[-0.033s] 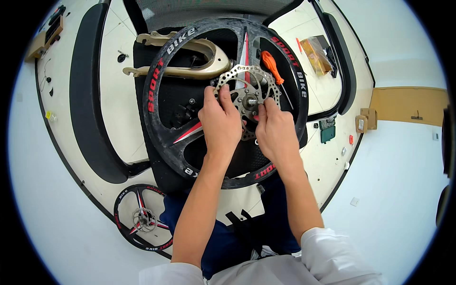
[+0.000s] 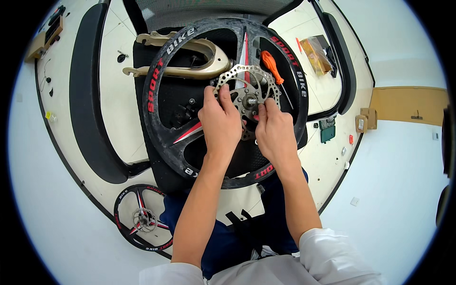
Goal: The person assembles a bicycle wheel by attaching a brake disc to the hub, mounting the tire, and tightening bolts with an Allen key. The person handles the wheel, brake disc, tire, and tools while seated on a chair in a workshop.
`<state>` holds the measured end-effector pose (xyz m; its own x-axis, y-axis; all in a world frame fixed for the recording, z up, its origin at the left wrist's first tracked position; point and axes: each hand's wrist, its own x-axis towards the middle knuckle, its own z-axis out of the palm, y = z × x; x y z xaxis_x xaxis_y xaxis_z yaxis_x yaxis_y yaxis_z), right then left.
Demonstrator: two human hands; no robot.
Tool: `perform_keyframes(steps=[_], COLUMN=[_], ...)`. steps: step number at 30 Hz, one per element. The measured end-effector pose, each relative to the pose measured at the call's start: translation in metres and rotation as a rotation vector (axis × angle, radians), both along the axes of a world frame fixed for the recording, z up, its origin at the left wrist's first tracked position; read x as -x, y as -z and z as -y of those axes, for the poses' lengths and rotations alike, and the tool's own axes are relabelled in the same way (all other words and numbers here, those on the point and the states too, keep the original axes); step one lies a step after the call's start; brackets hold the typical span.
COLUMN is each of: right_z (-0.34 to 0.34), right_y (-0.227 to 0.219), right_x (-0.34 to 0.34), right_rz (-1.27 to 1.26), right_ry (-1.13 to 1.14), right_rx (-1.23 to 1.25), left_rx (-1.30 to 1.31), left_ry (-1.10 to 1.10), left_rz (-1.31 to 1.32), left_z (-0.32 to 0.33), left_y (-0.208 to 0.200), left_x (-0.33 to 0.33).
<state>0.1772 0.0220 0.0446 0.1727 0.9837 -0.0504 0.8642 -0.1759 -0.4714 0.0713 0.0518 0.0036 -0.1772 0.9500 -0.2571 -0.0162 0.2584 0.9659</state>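
Observation:
A black bicycle wheel (image 2: pixel 155 84) with broad spokes lies flat on a black chair seat (image 2: pixel 166 173). At its hub is a silver brake disc (image 2: pixel 247 70) with a holed rim, and a threaded axle end (image 2: pixel 252 101) stands up in the middle. My left hand (image 2: pixel 221 116) is closed at the disc's left edge, thumb and forefinger pinching the rim. My right hand (image 2: pixel 275 126) is closed beside the axle, its fingertips pressed together near the hub. Whatever lies between those fingertips is hidden. A small red bit shows next to them.
A gold fork (image 2: pixel 209 71) lies partly under the wheel. An orange-handled screwdriver (image 2: pixel 272 66) rests through the wheel's right side. Armrests (image 2: pixel 88 95) flank the seat. On the floor are a second wheel (image 2: pixel 121 221), a plastic bag (image 2: pixel 316 56) and a green case (image 2: pixel 327 134).
My right leg shows a little more beside my right forearm. Both hands keep their places at the disc and axle.

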Motion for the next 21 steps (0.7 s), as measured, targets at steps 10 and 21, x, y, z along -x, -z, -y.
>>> perform_keyframes(steps=[10, 21], right_z=[0.004, -0.004], right_y=[0.017, 0.012], right_x=[0.011, 0.004], right_rz=[-0.058, 0.018], right_ry=[0.168, 0.064], right_rx=[-0.055, 0.075], left_rx=[-0.112, -0.033], left_ry=[-0.061, -0.030], left_rz=[-0.164, -0.098], left_z=[0.007, 0.007], left_y=[0.017, 0.008], left_x=[-0.003, 0.002])
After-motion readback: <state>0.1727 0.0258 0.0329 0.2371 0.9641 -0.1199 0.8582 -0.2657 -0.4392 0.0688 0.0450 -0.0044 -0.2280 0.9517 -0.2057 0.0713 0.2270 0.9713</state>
